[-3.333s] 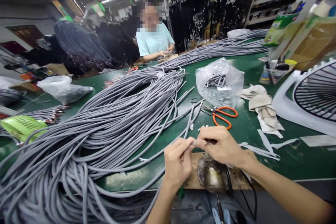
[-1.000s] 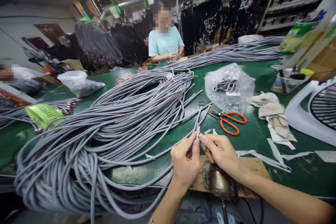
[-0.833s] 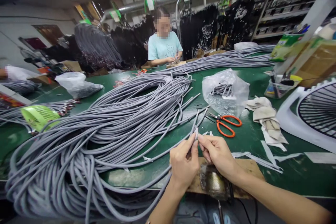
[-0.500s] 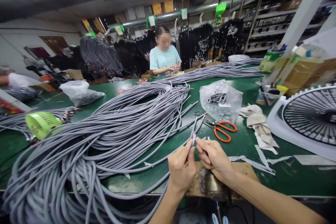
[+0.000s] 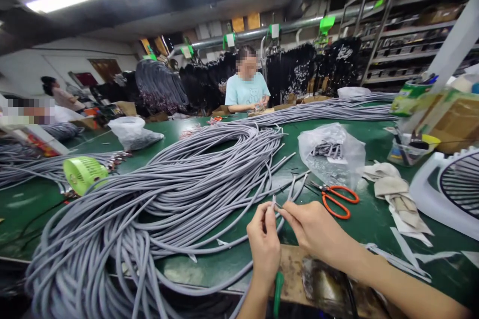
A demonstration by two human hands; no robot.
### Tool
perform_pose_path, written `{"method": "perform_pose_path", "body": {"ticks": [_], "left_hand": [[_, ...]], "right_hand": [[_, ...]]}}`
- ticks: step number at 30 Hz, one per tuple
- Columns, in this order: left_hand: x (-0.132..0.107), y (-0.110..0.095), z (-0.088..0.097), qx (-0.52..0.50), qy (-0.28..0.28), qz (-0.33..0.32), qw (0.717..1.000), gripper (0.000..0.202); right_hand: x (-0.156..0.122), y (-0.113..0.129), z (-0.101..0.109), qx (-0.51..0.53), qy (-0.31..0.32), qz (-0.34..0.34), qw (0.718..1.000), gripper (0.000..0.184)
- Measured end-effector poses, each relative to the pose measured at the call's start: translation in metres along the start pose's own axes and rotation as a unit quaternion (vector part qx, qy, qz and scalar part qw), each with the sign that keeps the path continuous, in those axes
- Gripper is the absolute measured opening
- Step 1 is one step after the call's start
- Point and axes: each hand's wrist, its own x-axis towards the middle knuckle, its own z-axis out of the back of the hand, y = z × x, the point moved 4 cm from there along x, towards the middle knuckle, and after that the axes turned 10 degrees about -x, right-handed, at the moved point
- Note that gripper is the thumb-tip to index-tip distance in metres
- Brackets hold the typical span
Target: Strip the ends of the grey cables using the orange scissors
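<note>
Two closed hands, left hand (image 5: 264,244) and right hand (image 5: 314,229), pinch one grey cable end (image 5: 273,208) above the green surface (image 5: 374,229).

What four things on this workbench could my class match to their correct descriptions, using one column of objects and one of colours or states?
Things
1. Scissors
2. Plastic bag
3. Small fan
4. Cable bundle

Descriptions
A. Lime green and round
B. Grey, heaped in long loops
C. Orange handles, lying on the green bench top
D. Clear, with dark pieces inside

Right pairs: 1-C, 2-D, 3-A, 4-B
</note>
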Motion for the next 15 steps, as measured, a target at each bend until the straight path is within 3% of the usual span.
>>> {"method": "perform_pose_path", "body": {"ticks": [3, 8, 15], "left_hand": [[0.004, 0.005, 0.004, -0.068, 0.002, 0.058, 0.996, 0.029], [0.003, 0.006, -0.005, -0.169, 0.106, 0.169, 0.965, 0.034], [0.0, 0.006, -0.009, -0.196, 0.133, 0.181, 0.954, 0.033]], "right_hand": [[-0.009, 0.002, -0.009, 0.062, 0.029, 0.045, 0.997, 0.029], [-0.012, -0.019, -0.003, 0.114, -0.112, -0.043, 0.986, 0.021], [-0.012, -0.014, -0.008, 0.103, -0.075, -0.022, 0.992, 0.026]]}}
